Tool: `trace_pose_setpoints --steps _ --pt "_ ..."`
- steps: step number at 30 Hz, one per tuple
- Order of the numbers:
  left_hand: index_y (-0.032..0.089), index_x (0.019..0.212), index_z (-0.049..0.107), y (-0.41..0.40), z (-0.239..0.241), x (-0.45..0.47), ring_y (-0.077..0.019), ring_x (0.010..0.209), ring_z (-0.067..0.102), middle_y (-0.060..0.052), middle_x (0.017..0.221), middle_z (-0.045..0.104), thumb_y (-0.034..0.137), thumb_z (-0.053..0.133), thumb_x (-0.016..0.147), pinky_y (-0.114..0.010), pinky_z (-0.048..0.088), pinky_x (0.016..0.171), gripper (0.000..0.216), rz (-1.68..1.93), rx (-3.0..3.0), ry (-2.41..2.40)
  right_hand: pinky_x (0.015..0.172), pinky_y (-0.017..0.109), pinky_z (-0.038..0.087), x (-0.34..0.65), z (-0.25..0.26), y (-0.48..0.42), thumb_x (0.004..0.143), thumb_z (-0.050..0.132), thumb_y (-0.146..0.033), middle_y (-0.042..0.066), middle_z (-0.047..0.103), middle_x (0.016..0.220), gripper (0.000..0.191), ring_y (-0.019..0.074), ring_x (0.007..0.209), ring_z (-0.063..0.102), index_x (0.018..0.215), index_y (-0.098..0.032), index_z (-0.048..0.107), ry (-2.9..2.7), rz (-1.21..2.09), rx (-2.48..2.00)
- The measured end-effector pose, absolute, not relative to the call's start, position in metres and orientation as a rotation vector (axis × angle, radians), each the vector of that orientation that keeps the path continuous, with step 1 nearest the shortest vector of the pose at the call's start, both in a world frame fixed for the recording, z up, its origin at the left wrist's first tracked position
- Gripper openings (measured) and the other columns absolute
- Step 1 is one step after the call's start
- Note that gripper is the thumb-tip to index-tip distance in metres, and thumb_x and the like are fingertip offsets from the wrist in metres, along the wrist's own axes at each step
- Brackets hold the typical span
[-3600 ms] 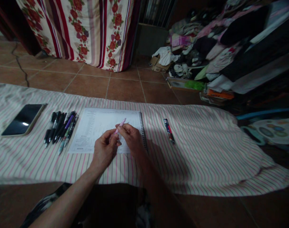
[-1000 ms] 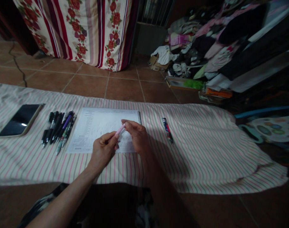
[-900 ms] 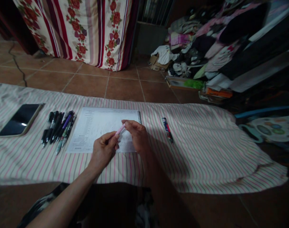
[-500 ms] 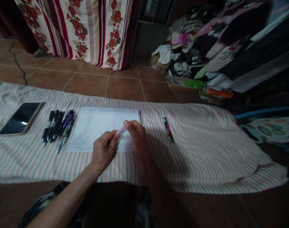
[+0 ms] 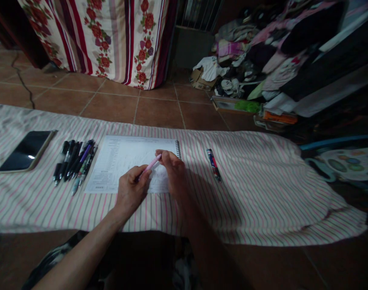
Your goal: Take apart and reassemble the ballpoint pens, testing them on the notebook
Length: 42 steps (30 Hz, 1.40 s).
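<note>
Partly hidden by the fingers, a pink pen is slanting up and to the right between the two hands. Its lower end is disappearing into the left grip, which is curled closed around the barrel, so the tip cannot be made out. The right grip is pinching the upper end between its fingertips, and its palm is turned away from view. Both forearms are reaching in from the bottom edge, the right one so deep in shadow that its detail is hard to make out.

Directly beneath the grips, a spiral notebook is lying open to a printed form, its small print too tiny to read. Both are resting on a striped cloth spread over the tile floor. Left of the grips, a tight row of pens is lying beside the notebook, with a smartphone farther out. Just right of the grips, a lone blue-and-red pen is lying apart. Well beyond the cloth, a floral striped fabric is hanging, and a heap of clothes is fading into the dim corner.
</note>
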<state>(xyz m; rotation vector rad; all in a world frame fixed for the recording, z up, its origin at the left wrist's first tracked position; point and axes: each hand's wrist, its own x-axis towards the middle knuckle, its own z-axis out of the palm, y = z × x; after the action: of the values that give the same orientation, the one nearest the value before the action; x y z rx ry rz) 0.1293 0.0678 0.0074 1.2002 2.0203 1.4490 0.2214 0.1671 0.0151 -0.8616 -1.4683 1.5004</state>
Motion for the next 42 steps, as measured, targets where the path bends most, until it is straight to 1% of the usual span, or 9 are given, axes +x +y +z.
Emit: trace_pose_setpoints --steps 3,7,11,20,24,27,31,36,42 --pt "0.018 0.092 0.069 0.0682 0.0063 0.1297 -0.0120 0.060 0.053 0.000 0.069 0.061 0.036 0.056 0.083 -0.023 0.040 0.052 0.024 1.454 1.122 1.981 0.081 0.030 0.045 0.2235 0.0143 0.1689 0.079 0.057 -0.047 0.005 0.070 0.099 0.033 0.0187 0.094 0.061 0.093 -0.021 0.071 -1.437 1.560 -0.817" --pt "0.019 0.094 0.068 0.0684 0.0029 0.1302 -0.0120 0.060 0.054 -0.001 0.072 0.064 0.038 0.057 0.082 -0.023 0.041 0.052 0.025 1.463 1.050 1.915 0.084 0.031 0.045 0.2257 0.0172 0.1693 0.075 0.063 -0.039 0.002 0.072 0.094 0.023 0.0185 0.092 0.062 0.087 -0.023 0.073 -1.406 1.597 -0.841" --pt "0.019 0.095 0.068 0.0681 0.0006 0.1302 -0.0122 0.060 0.054 -0.001 0.072 0.064 0.039 0.057 0.082 -0.023 0.042 0.053 0.026 1.468 1.031 1.903 0.084 0.032 0.044 0.2260 0.0194 0.1694 0.073 0.065 -0.038 0.001 0.072 0.087 0.021 0.0183 0.089 0.062 0.083 -0.022 0.073 -1.402 1.601 -0.889" --pt "0.020 0.096 0.069 0.0678 0.0005 0.1303 -0.0138 0.063 0.057 -0.002 0.073 0.066 0.039 0.056 0.083 -0.024 0.043 0.053 0.027 1.437 1.076 1.963 0.071 0.028 0.043 0.2229 0.0145 0.1707 0.071 0.066 -0.043 0.001 0.068 0.076 0.024 0.0158 0.076 0.059 0.076 -0.020 0.070 -1.423 1.499 -0.934" --pt "0.019 0.096 0.068 0.0677 0.0008 0.1311 -0.0138 0.062 0.057 -0.002 0.072 0.065 0.038 0.055 0.082 -0.024 0.043 0.053 0.027 1.414 1.113 1.990 0.061 0.026 0.042 0.2209 0.0127 0.1705 0.068 0.066 -0.047 -0.002 0.060 0.062 0.029 0.0130 0.062 0.054 0.067 -0.018 0.064 -1.454 1.434 -1.028" --pt "0.018 0.096 0.068 0.0678 0.0030 0.1319 -0.0138 0.060 0.056 -0.001 0.070 0.065 0.038 0.055 0.082 -0.024 0.043 0.053 0.028 1.399 1.131 2.005 0.059 0.025 0.042 0.2196 0.0119 0.1696 0.067 0.066 -0.049 -0.003 0.057 0.059 0.033 0.0123 0.059 0.052 0.062 -0.018 0.059 -1.491 1.340 -1.062" --pt "0.018 0.093 0.069 0.0687 0.0046 0.1326 -0.0136 0.059 0.056 -0.002 0.068 0.065 0.037 0.055 0.081 -0.024 0.043 0.052 0.027 1.416 1.118 2.003 0.067 0.027 0.046 0.2204 0.0137 0.1687 0.070 0.064 -0.049 0.000 0.064 0.068 0.031 0.0153 0.067 0.058 0.067 -0.019 0.063 -1.539 1.285 -1.026" --pt "0.017 0.092 0.070 0.0703 0.0014 0.1343 -0.0123 0.052 0.053 0.000 0.061 0.063 0.039 0.060 0.077 -0.024 0.042 0.048 0.029 1.512 0.970 1.890 0.082 0.032 0.048 0.2234 0.0168 0.1695 0.080 0.053 -0.051 0.006 0.071 0.098 0.037 0.0205 0.096 0.062 0.090 -0.020 0.070 -1.485 1.464 -0.863" --pt "0.015 0.090 0.069 0.0722 0.0005 0.1361 -0.0097 0.045 0.047 0.003 0.052 0.056 0.042 0.063 0.074 -0.022 0.038 0.044 0.032 1.590 0.817 1.766 0.080 0.032 0.049 0.2246 0.0137 0.1701 0.079 0.059 -0.044 0.006 0.072 0.096 0.030 0.0186 0.089 0.064 0.093 -0.021 0.071 -1.442 1.556 -0.822"
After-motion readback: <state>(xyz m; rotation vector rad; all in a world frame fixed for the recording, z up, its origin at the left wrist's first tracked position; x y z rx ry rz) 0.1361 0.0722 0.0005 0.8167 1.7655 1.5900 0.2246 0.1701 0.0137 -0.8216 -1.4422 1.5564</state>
